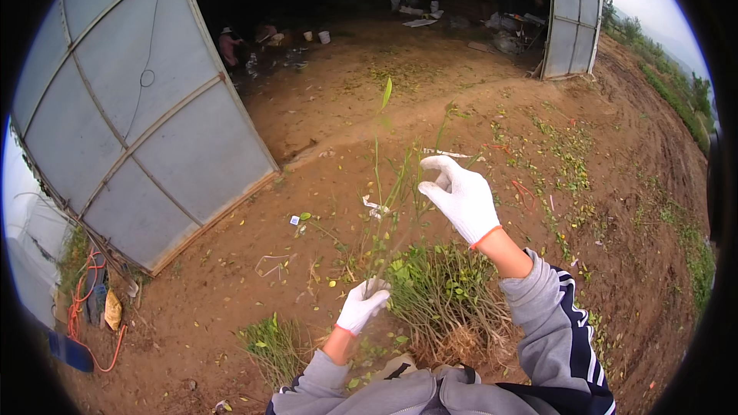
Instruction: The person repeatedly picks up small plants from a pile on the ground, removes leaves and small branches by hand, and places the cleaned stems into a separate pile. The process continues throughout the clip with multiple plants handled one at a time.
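Note:
My left hand point(362, 306), in a white knit glove with an orange cuff, grips the lower part of some thin, leafy green stems point(398, 190). They rise in front of me and are partly blurred. Beside their upper part is my right hand point(458, 193), gloved the same way. Its thumb and fingers are curled but apart, with nothing clearly held between them. Below my right hand, a large heap of cut or uprooted seedlings point(450, 300) lies on the soil, with tangled brown roots point(461, 346) towards me. A smaller bunch of green stems point(274, 346) lies left of my left hand.
A grey metal door point(167, 98) stands at the left, another panel point(573, 17) at the right, around a dark shed opening. Inside are a person point(229, 46) and white buckets point(324, 37). Orange hose point(75, 311) lies at left. Fallen leaves point(568, 161) litter the bare soil.

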{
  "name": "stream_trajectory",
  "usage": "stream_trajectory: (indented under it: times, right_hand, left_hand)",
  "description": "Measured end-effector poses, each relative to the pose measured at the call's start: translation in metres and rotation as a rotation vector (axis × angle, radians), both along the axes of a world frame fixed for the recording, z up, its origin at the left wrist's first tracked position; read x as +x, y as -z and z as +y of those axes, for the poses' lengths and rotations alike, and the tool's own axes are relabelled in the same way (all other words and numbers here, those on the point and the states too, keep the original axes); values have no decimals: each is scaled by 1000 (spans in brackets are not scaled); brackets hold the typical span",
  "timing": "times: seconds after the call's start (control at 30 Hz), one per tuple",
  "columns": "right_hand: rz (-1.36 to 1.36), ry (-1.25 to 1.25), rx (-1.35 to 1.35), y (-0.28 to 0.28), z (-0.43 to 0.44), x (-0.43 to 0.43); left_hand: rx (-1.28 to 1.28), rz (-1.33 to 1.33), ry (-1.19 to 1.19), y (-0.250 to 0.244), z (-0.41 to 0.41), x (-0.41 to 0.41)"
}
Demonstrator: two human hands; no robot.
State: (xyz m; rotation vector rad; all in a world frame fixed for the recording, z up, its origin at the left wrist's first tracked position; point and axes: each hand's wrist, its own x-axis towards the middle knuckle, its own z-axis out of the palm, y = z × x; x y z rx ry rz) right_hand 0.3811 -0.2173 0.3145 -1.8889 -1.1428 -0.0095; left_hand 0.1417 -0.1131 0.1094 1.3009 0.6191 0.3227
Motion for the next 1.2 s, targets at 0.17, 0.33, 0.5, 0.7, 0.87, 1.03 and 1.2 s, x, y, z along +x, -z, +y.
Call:
stream_trajectory:
  times: [0.17,0.33,0.5,0.7,0.87,1.03,1.2]
  right_hand:
    - [-203,16,133,-3,2,-3]
    - [-291,-46,14,-9,0,5]
    - [-279,-282,-30,5,0,37]
    - [-568,-148,121,19,-7,38]
    - [-825,-52,-22,39,-18,43]
    - [-976,20,-2,53,-15,46]
    - [-969,-50,-197,77,-18,57]
  left_hand:
    - [91,30,-28,-5,-3,-9]
    - [195,56,-51,4,4,-22]
    - [253,103,-54,3,7,-26]
    - [122,152,-20,-6,12,-34]
    - [44,199,33,-4,7,-34]
    - [-75,237,62,-12,-2,-31]
    - [-26,271,111,-12,-10,-26]
